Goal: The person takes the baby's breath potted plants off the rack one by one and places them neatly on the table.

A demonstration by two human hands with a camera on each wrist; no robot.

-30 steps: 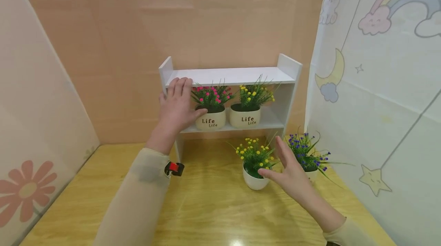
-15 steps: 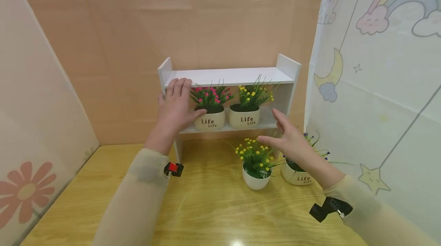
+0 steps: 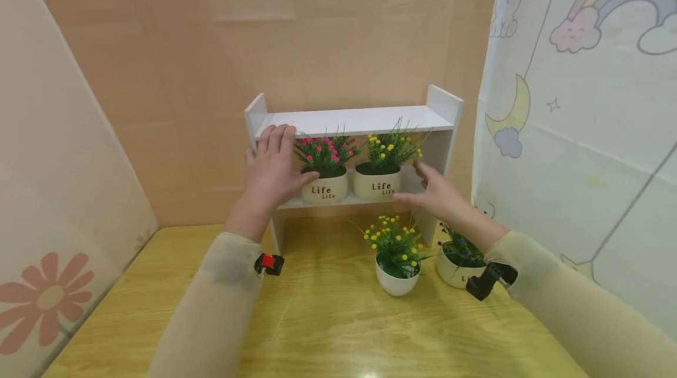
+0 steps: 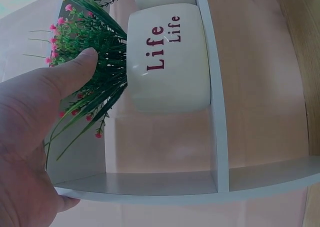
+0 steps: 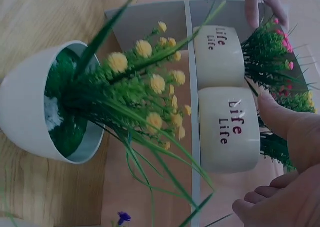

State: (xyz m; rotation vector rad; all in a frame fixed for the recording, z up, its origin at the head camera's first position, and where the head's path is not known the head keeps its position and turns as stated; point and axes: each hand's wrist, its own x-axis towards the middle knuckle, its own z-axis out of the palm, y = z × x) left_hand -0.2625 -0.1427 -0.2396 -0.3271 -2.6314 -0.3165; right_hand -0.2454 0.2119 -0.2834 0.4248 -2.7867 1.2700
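Observation:
My left hand [image 3: 271, 169] rests its extended fingers on the left front edge of the top board of a white two-tier shelf [image 3: 349, 121]. Its thumb sticks out in front of a cream "Life" pot [image 3: 324, 189] of pink flowers. Beside that pot on the middle board stands a second cream "Life" pot [image 3: 376, 188], with yellow flowers. At its right end is my right hand [image 3: 436, 194], thumb and fingers spread apart. In the right wrist view, the thumb [image 5: 280, 112] is close by the pot's rim, over the leaves.
On the wooden table [image 3: 328, 319], a round white pot [image 3: 398, 284] of yellow flowers stands before the shelf. To its right is a cream pot [image 3: 453, 272] of purple flowers, partly behind my right forearm. A printed wall [image 3: 582, 131] rises at the right.
My right hand has moved up and forward from beside the round white pot to the right end of the yellow-flowered pot on the shelf. My left hand has stayed on the shelf.

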